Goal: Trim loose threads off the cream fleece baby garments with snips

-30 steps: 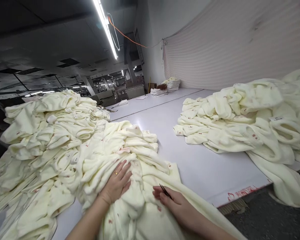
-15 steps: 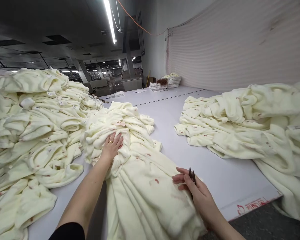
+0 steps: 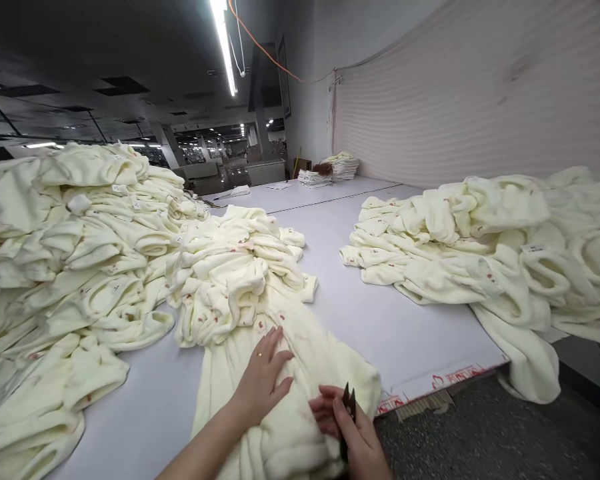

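A pale yellow fleece garment (image 3: 325,347) with small reddish prints lies before me, its lower part drooping toward the near table edge. My left hand (image 3: 263,377) rests flat on it, fingers spread, a ring on one finger. Beside the garment's right side, my right hand (image 3: 347,427) is closed around dark thread snips (image 3: 349,403), whose two pointed blades stick up, slightly apart. The right fingers are at the fabric; whether they pinch it I cannot tell. Bunched cloth of the same kind (image 3: 230,267) sits just beyond the left hand.
A tall heap of like garments (image 3: 80,247) fills the left side. More garments (image 3: 455,247) lie on the right, one hanging over the edge of the white table (image 3: 325,213). Folded stacks (image 3: 343,167) stand at the back, near a striped curtain (image 3: 455,113).
My left hand has come off the bunched cloth and moved nearer, onto the smooth part of the garment. My right hand, still with the snips, has shifted left and down. The view has turned slightly.
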Demonstrator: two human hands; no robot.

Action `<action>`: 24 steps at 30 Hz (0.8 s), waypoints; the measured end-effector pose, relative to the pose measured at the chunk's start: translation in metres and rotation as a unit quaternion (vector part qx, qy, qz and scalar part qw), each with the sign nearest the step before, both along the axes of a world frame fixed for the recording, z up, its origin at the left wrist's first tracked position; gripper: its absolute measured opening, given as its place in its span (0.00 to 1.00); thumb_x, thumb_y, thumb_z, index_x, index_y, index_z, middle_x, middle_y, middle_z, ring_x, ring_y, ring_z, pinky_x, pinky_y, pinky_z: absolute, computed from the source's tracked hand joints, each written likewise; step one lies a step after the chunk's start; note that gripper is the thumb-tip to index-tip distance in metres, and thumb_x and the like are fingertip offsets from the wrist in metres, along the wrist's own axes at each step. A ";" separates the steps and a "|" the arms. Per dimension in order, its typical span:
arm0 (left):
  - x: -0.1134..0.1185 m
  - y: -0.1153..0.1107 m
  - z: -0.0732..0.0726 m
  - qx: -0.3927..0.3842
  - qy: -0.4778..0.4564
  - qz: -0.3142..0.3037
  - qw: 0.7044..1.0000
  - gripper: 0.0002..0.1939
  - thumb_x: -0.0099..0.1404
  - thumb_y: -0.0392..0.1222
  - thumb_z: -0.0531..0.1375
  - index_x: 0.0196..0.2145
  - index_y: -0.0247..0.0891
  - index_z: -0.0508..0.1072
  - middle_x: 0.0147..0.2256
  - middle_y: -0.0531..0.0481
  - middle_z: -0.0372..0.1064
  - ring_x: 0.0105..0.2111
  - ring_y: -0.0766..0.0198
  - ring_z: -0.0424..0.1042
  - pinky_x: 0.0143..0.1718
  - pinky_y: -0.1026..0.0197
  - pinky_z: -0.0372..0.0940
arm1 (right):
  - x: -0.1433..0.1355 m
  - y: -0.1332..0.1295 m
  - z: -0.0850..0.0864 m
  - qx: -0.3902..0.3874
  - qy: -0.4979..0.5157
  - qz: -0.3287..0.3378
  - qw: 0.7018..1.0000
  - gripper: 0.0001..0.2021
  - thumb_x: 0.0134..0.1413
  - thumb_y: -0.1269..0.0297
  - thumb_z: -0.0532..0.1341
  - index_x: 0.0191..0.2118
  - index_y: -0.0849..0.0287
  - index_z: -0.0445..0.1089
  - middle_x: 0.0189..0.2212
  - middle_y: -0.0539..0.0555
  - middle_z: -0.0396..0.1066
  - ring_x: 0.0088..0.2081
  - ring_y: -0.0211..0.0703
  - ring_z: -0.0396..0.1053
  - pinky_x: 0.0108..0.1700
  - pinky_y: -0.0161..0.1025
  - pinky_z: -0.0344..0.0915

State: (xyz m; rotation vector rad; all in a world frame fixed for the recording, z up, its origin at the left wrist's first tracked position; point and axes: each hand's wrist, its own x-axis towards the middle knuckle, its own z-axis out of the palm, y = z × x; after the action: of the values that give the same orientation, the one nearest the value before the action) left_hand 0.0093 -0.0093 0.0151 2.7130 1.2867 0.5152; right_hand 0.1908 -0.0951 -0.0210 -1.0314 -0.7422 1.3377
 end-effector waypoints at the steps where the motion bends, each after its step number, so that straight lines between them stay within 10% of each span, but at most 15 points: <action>1: -0.007 -0.010 0.001 0.003 -0.007 0.000 1.000 0.14 0.62 0.36 0.54 0.46 0.40 0.67 0.64 0.41 0.45 0.63 0.49 0.45 0.59 0.43 0.52 | 0.011 -0.006 0.003 0.010 -0.036 0.004 0.999 0.22 0.56 0.47 0.55 0.43 0.61 0.70 0.31 0.57 0.74 0.26 0.42 0.71 0.29 0.38 0.69; 10: 0.018 -0.064 0.050 -0.131 -0.065 -0.108 0.983 0.19 0.57 0.26 0.50 0.42 0.42 0.71 0.42 0.49 0.73 0.46 0.60 0.68 0.52 0.55 0.58 | 0.093 -0.012 0.001 0.176 -0.411 0.180 0.876 0.24 0.46 0.74 0.56 0.50 0.52 0.70 0.56 0.57 0.64 0.56 0.49 0.62 0.57 0.49 0.58; 14: 0.043 -0.084 0.059 -0.225 -0.064 -0.025 0.972 0.09 0.57 0.37 0.57 0.36 0.41 0.74 0.31 0.52 0.74 0.33 0.61 0.71 0.42 0.58 0.60 | 0.079 -0.008 0.005 0.171 -0.390 0.133 0.895 0.13 0.51 0.71 0.54 0.40 0.57 0.73 0.42 0.57 0.74 0.43 0.47 0.72 0.46 0.44 0.67; 18: 0.062 -0.092 0.062 -0.293 -0.107 0.047 0.949 0.20 0.50 0.52 0.64 0.40 0.41 0.70 0.33 0.53 0.72 0.33 0.59 0.69 0.34 0.61 0.59 | 0.069 -0.005 0.034 0.158 -0.355 0.094 0.916 0.12 0.54 0.67 0.53 0.42 0.59 0.71 0.38 0.56 0.75 0.40 0.47 0.71 0.40 0.40 0.68; 24: 0.083 -0.090 0.048 -0.227 -0.340 0.111 0.906 0.05 0.59 0.34 0.52 0.35 0.39 0.64 0.32 0.52 0.65 0.33 0.64 0.65 0.35 0.63 0.60 | 0.072 -0.011 0.071 0.157 -0.368 0.108 0.910 0.10 0.57 0.63 0.54 0.43 0.56 0.67 0.40 0.54 0.73 0.40 0.44 0.71 0.36 0.35 0.67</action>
State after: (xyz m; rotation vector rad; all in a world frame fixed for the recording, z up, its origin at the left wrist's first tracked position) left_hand 0.0927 -0.0996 0.0632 1.7731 1.2907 0.9363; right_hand 0.2627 -0.1059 0.0505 -1.2147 -1.6207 0.9369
